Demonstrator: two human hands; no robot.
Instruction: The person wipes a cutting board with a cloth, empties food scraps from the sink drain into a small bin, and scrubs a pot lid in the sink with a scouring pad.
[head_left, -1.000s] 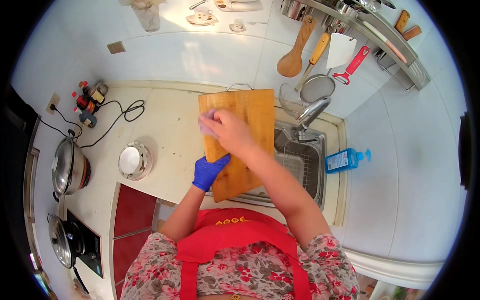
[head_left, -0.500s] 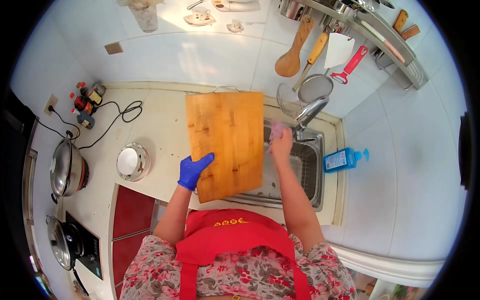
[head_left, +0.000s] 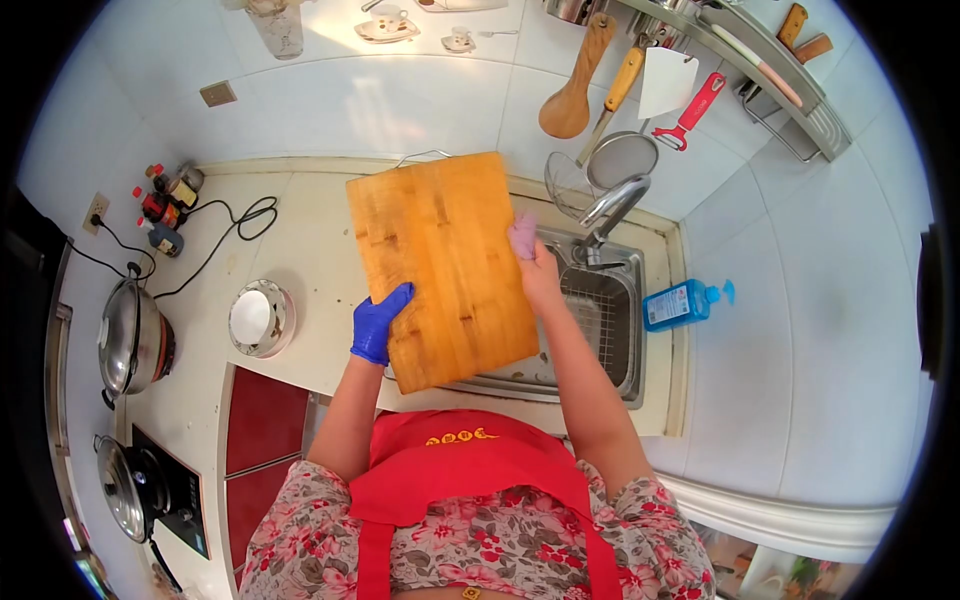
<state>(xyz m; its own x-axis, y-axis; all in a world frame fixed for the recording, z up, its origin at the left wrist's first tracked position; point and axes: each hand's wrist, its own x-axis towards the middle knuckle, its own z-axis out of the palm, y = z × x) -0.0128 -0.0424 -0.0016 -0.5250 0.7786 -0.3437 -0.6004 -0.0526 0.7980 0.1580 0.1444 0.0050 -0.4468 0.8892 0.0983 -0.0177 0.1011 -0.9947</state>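
Observation:
A wooden cutting board (head_left: 445, 270) is held up, tilted, over the counter and the left part of the sink. My left hand (head_left: 376, 325), in a blue rubber glove, grips its lower left edge, the thumb lying on the face and the fingers hidden behind. At the board's right edge is my right hand (head_left: 540, 275), bare, closed on a pinkish-purple cloth (head_left: 523, 236). The cloth looks pressed against that edge; part of the fingers is hidden. The metal sink (head_left: 633, 350) with a wire rack lies beneath my right forearm.
The faucet (head_left: 618, 205) arches right of the board. A blue soap bottle (head_left: 680, 305) stands right of the sink. Stacked bowls (head_left: 262, 318), a black cord (head_left: 237, 225) and sauce bottles (head_left: 160, 208) are on the left counter. Utensils, including a wooden spoon (head_left: 570, 105), hang above.
The board has shifted left and up and turned slightly counterclockwise. My right hand has come left from above the sink, bringing the cloth to the board's right edge. My left hand keeps its grip.

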